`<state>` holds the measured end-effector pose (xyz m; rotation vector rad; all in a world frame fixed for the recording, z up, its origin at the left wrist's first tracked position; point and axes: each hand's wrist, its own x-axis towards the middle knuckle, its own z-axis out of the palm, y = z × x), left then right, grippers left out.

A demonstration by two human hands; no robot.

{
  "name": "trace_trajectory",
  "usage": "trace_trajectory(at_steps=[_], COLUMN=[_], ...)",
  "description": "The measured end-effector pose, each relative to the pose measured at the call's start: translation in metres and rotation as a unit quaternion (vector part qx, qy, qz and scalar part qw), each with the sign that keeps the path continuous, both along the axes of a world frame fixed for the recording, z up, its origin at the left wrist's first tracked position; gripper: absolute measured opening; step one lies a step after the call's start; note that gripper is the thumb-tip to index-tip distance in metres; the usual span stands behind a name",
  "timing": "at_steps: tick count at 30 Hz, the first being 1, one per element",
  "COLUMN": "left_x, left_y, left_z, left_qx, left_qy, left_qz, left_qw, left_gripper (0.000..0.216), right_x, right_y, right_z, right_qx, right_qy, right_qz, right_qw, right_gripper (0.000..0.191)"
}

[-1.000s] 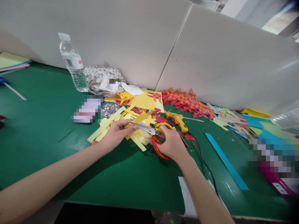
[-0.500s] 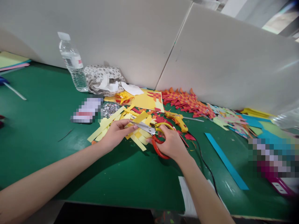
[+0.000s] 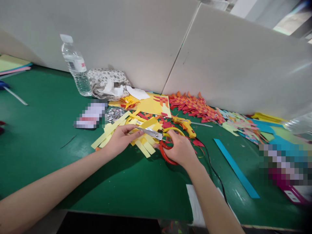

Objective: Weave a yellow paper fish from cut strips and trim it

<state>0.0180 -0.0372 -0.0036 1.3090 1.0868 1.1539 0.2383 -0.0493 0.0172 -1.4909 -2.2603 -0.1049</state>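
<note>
In my right hand (image 3: 181,148) are scissors (image 3: 158,134) with a yellow and a red handle loop. Their silver blades point left, close together, with the tips at the fingers of my left hand (image 3: 120,139). That hand is closed in a pinch on a strip of yellow paper, mostly hidden by the fingers and blades. Under and around both hands lies a loose heap of yellow paper strips (image 3: 143,149), pale and deeper yellow, some woven across each other.
Behind the heap lie a yellow glue gun (image 3: 184,125), red-orange woven paper fish (image 3: 195,105) and a bag of googly eyes (image 3: 115,114). A water bottle (image 3: 79,73) and phone (image 3: 91,113) stand left. A blue strip (image 3: 236,169) and black cord (image 3: 214,167) lie right.
The blades have closed slightly and tilted a little. Yellow strips beneath them have shifted, with two pale ends now side by side. Both hands stay in nearly the same place.
</note>
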Motion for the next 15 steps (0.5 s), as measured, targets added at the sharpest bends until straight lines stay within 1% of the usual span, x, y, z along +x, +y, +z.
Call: trace_trajectory(at_steps=[2,4,7,9,11,12,13,15], left_x=[-0.0009,-0.002,-0.0037,-0.0041,-0.0033,-0.0024,-0.0013,0.0015], left_y=[0.0008,0.002,0.0039,0.0045,0.0039,0.0031,0.002,-0.001], left_z=[0.0009,0.0027,0.0055,0.0064,0.0063,0.006,0.0058,0.0056], left_qx=[0.001,-0.006,-0.027,-0.049,-0.069,-0.075,-0.077,-0.072], left_qy=[0.006,0.0,-0.019,-0.029,-0.032,-0.028,-0.021,0.007], left_qz=[0.008,0.022,0.047,0.05,0.04,0.03,0.017,-0.018], left_qw=[1.0,1.0,0.998,0.997,0.996,0.996,0.997,0.997], left_gripper=[0.03,0.031,0.033,0.033,0.031,0.031,0.03,0.029], right_x=[0.001,0.0021,0.0033,0.0027,0.0009,-0.0005,-0.0022,-0.0066], right_y=[0.0001,0.0008,0.003,0.0052,0.0076,0.0086,0.0094,0.0098], right_z=[0.0014,0.0029,0.0035,0.0021,-0.0006,-0.0023,-0.0038,-0.0057], right_qx=[-0.001,-0.013,-0.03,-0.036,-0.058,-0.079,-0.107,-0.174], right_qy=[-0.003,0.014,0.097,0.17,0.241,0.279,0.323,0.408], right_qz=[-0.005,-0.012,-0.031,-0.059,-0.083,-0.084,-0.075,-0.042], right_qw=[1.0,1.0,0.994,0.983,0.965,0.953,0.937,0.895], right_gripper=[0.037,0.037,0.038,0.039,0.042,0.042,0.041,0.038])
